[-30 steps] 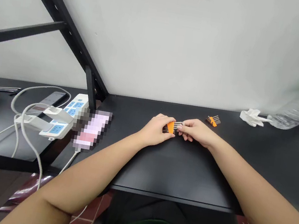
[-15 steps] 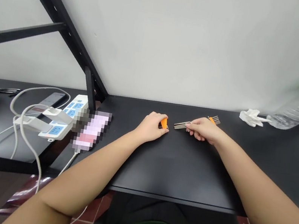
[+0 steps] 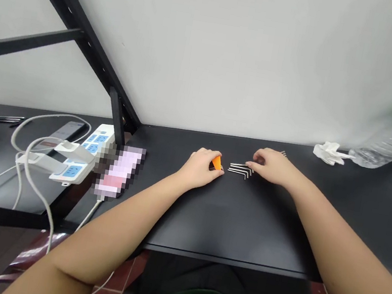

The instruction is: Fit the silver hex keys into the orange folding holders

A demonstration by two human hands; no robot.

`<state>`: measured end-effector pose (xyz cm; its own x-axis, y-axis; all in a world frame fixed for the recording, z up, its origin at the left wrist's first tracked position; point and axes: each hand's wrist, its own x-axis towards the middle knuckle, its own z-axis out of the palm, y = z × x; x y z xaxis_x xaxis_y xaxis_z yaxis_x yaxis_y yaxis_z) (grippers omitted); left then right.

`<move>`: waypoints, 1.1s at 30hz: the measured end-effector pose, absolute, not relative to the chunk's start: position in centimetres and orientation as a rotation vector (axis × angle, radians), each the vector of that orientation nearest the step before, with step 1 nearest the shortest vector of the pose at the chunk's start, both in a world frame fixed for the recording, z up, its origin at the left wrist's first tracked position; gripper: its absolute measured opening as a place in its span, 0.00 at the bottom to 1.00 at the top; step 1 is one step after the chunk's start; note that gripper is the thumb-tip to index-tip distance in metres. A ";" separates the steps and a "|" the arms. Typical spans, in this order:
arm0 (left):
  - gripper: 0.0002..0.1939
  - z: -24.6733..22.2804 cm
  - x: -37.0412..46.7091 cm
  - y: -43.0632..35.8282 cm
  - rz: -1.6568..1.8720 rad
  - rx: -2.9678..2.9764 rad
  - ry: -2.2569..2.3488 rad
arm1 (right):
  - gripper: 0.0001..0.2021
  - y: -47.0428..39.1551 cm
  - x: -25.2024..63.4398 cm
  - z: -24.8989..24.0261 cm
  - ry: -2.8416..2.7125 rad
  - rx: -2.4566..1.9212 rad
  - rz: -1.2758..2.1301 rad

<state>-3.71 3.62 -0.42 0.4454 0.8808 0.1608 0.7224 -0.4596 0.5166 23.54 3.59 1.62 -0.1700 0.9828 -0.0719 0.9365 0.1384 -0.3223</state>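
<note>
On the black desk, the orange holder is pinched by the left hand. Hex keys are best spaced evenly beside the loosely spread right hand.

Black desktops and a power strip suggest a workstation.

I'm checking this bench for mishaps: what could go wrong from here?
The loose hex keys lie close to the right hand, so a brush might scatter them. The metal tips showing behind that hand could get knocked. The orange holder, partly covered by the left hand, might slip if the grip loosens.
</note>
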 end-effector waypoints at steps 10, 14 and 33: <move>0.23 -0.2 -3.4 3.2 0.590 2.327 1.308 | 0.09 2.9 22.0 0.4 -2.520 -1.678 0.222; 0.24 -0.2 -3.4 3.0 0.637 2.358 1.224 | 0.12 2.8 22.3 0.9 -2.400 -1.581 0.171; 0.19 -0.2 -3.8 3.7 0.547 2.428 1.349 | 0.12 2.4 20.3 0.4 -1.563 -1.575 1.428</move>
<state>-3.80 3.65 -0.19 0.4840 0.8568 0.1780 0.7388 -0.5091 0.4416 20.34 2.37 0.43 -0.2075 0.9242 -0.3206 0.4027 -0.2180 -0.8890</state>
